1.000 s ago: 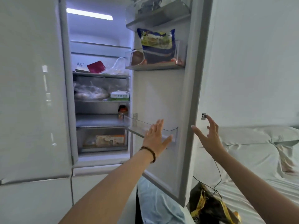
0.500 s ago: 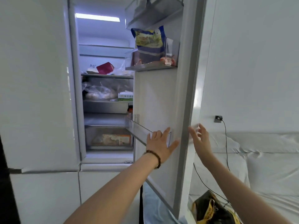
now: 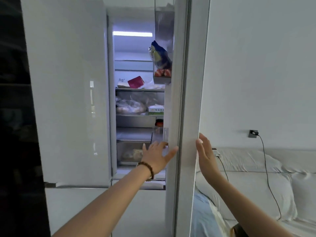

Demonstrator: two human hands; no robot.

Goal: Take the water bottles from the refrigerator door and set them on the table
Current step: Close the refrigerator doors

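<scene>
Both your hands are open and empty, left hand (image 3: 158,155) inside the refrigerator door (image 3: 187,117), right hand (image 3: 206,151) flat on its outer face; no water bottles visible, so step looks like door handling, next locating bottles.

You are looking through a single head-worn wide-angle view, and it is facing forward, close to the edge of the open refrigerator door (image 3: 186,117), which is running almost edge-on up the middle of the frame. It is taking in the lit shelves on the left and a white wall (image 3: 259,65) on the right, with both forearms reaching in from below.
</scene>
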